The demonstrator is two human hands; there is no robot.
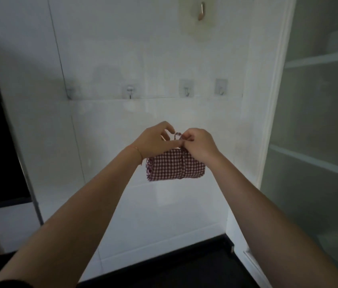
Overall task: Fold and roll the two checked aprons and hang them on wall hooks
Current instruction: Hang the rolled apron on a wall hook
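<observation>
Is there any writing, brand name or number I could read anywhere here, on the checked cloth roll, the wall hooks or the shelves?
None: no text is legible anywhere.
Rolled checked apron, held up by the left hand and right hand: only the check pattern, no label showing.
Wall hooks: plain plates, no markings visible.
Shelves at right: dim and blurred, nothing legible.

Your left hand and right hand meet at the top of the rolled apron, which hangs just below them with its small loop between your fingertips. Beyond and above your hands, three wall hooks sit in a row on the wall; a fourth hook is higher still. Shelves stand to your right.
</observation>
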